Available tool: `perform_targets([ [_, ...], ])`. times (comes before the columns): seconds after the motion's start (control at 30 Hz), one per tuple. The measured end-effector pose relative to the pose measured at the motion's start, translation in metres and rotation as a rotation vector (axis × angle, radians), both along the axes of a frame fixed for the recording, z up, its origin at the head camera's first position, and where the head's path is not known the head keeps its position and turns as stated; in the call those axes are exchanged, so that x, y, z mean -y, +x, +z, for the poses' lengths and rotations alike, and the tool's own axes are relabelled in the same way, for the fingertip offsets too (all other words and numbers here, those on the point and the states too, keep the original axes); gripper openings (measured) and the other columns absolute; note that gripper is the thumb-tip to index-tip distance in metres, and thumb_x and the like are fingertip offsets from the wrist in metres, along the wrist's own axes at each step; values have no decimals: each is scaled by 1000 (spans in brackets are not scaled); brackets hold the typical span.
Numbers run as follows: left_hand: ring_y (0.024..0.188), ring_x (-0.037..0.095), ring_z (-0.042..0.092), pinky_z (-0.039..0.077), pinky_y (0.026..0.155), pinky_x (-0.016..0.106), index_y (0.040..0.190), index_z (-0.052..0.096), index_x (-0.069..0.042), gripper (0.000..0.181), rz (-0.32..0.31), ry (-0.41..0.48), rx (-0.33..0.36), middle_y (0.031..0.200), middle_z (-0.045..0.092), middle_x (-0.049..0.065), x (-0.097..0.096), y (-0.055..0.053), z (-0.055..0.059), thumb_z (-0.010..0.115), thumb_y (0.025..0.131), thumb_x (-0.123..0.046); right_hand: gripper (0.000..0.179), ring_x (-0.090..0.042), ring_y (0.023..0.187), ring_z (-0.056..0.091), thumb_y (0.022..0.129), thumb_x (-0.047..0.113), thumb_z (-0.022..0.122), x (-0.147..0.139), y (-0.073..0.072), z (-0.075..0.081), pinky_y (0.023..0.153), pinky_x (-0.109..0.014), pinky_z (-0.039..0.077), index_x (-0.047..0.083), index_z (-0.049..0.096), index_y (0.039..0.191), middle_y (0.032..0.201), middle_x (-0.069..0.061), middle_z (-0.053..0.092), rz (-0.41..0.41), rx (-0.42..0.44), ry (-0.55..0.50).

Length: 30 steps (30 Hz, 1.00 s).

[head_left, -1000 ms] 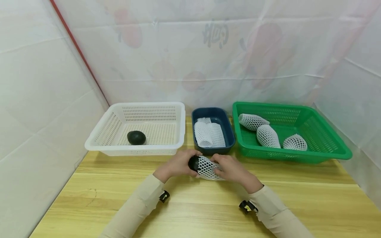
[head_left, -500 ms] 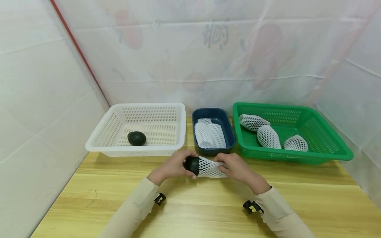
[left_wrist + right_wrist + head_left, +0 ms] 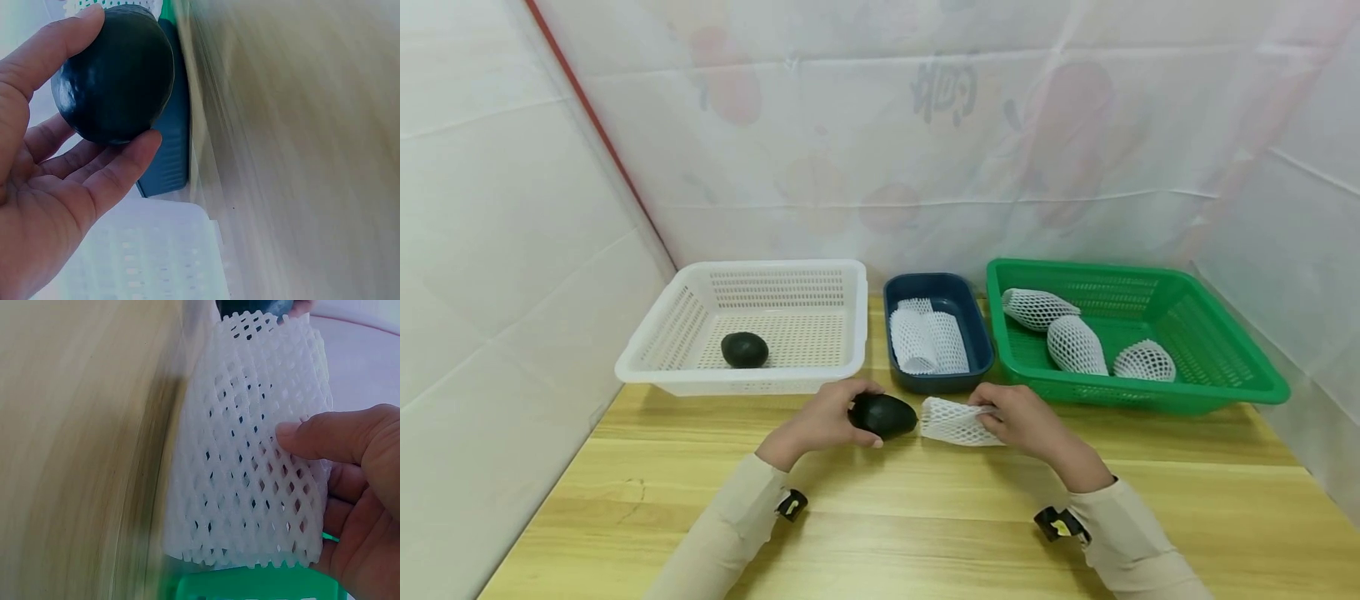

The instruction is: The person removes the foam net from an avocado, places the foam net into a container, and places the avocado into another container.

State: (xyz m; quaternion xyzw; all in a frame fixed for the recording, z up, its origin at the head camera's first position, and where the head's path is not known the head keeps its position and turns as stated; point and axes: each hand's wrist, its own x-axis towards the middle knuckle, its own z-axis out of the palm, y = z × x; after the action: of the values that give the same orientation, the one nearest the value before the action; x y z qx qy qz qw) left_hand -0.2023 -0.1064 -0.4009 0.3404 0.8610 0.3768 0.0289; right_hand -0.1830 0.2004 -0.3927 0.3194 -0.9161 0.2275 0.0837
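My left hand [image 3: 826,423] grips a dark green avocado [image 3: 886,417] between thumb and fingers, over the table just in front of the blue bin. In the left wrist view the glossy avocado [image 3: 115,75] shows whole and bare. To its right, my right hand [image 3: 1026,423] pinches a white foam net sleeve [image 3: 953,422]. The sleeve's left end faces the avocado's tip, with a small gap between them. Seen from the right wrist, the foam net sleeve [image 3: 250,456] is flattened and hollow, with the thumb lying across it.
At the back left stands a white basket [image 3: 741,382] with one avocado [image 3: 744,350]. Behind the hands, a blue bin [image 3: 976,321] holds several foam net sleeves [image 3: 925,340]. A green basket [image 3: 1138,390] at right contains 3 net-wrapped fruits [image 3: 1077,344].
The avocado has come out of the foam net sleeve. My left hand has moved left with the avocado, and my right hand has moved right with the sleeve.
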Motion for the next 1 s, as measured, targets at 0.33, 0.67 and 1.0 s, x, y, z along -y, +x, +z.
perform_targets([
  [0.33,96,18,55,47,81,41,113,60,-5,59,0,23,-15,107,60,2,2,9,8,87,63,-21,19,-17,76,60,77,-7,69,-1,5,22,64,-33,50,8,65,88,85,0,63,7,-27,-77],
  [0.67,95,20,55,48,78,43,115,59,-5,60,31,22,-37,110,60,4,12,18,15,86,65,-23,17,-12,64,51,82,-1,68,-14,-9,47,58,-31,45,4,63,97,81,1,61,-57,-21,-105],
  [1.0,94,18,55,49,76,41,115,60,-5,59,55,17,-43,109,60,3,21,26,21,86,65,-22,15,-16,59,53,84,7,67,-11,-35,62,53,-34,45,0,61,96,74,-5,58,-180,-105,-100],
])
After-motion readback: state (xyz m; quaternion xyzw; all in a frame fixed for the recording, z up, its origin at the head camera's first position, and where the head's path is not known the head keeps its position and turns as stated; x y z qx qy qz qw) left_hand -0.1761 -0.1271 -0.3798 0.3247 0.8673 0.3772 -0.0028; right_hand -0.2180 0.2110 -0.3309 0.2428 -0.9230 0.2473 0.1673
